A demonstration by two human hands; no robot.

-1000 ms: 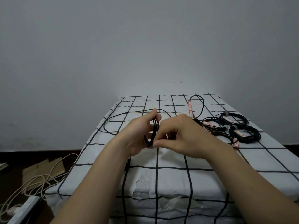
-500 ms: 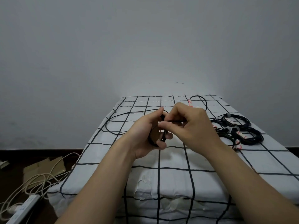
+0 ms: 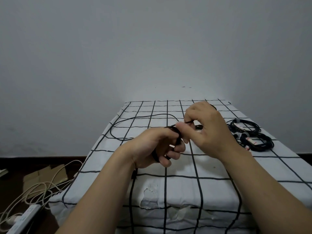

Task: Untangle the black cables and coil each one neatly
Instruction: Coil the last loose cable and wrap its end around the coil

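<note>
Head view: left hand (image 3: 152,146) is curled round a small coil of black cable (image 3: 177,136), with the loops wound over its fingers, held just above the middle of the table (image 3: 182,186). How many turns there are is unreadable, since the fingers cover most of the coil.

Right hand (image 3: 208,132) is just right of it and slightly farther away. Thumb and forefinger pinch the strand leaving the coil and the other fingers are loosely bent. There's a dark bit under its palm, maybe a plug, too small to tell.

The cable's free length loops out far-left over the checked cloth, and its far end is hidden behind the right hand.

The coiled cables (image 3: 265,146) with pale tags lie at the right edge, partly blocked by the right wrist.

On the floor at left, the power strip (image 3: 28,215) is cut off by the frame, beside white cords (image 3: 42,184) and cardboard (image 3: 45,174).

Both forearms are cropped at the bottom.
</note>
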